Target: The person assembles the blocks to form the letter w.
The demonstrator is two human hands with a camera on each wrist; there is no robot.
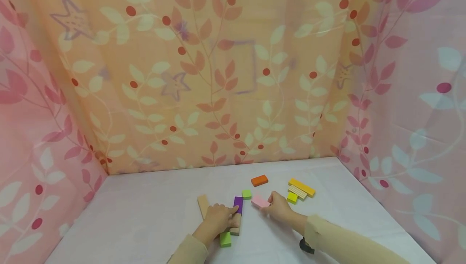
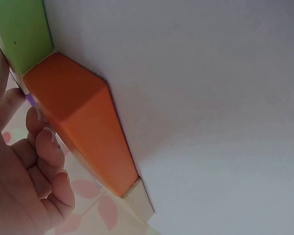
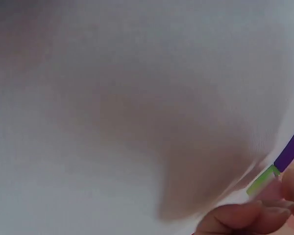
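My right hand (image 1: 279,207) pinches a pink block (image 1: 260,201) between thumb and fingers, just right of a small green block (image 1: 246,194). In the right wrist view, the pink block shows only in part beside the fingers (image 3: 235,215). The index finger of my left hand (image 1: 218,218) reaches out to touch a purple block (image 1: 238,203), its other fingers bent loosely. Below the purple block is a plain wooden block (image 1: 235,231), partly covered by that hand. An orange block (image 2: 88,117) and a green block (image 2: 22,34) lie near the left hand in its wrist view.
A long wooden block (image 1: 202,204) slants behind my left hand, and a light green block (image 1: 225,239) lies nearer. Further back is another orange block (image 1: 259,180). To the right lie a long yellow-orange block (image 1: 302,187), a ridged pale block (image 1: 297,192) and a yellow block (image 1: 292,198).
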